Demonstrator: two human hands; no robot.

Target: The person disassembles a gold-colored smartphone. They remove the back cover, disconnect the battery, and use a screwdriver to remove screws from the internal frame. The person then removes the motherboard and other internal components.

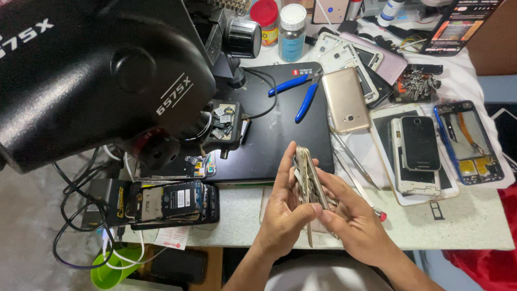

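Observation:
Both of my hands hold a thin gold-edged phone point(308, 178) on its edge above the front of the workbench. My left hand point(283, 207) grips it from the left, thumb against its lower side. My right hand point(353, 218) pinches its lower right edge with fingers and thumb. A gold phone back cover point(344, 99) lies face down beyond them on the black mat point(280, 140). Metal tweezers point(353, 159) lie just right of the held phone.
A large black microscope head point(97, 75) fills the upper left. Blue-handled pliers point(299, 89) lie on the mat. Opened phones point(172, 202) sit at front left, stripped phones and frames point(417, 145) at right, bottles point(292, 24) at the back, cables point(81, 194) hang left.

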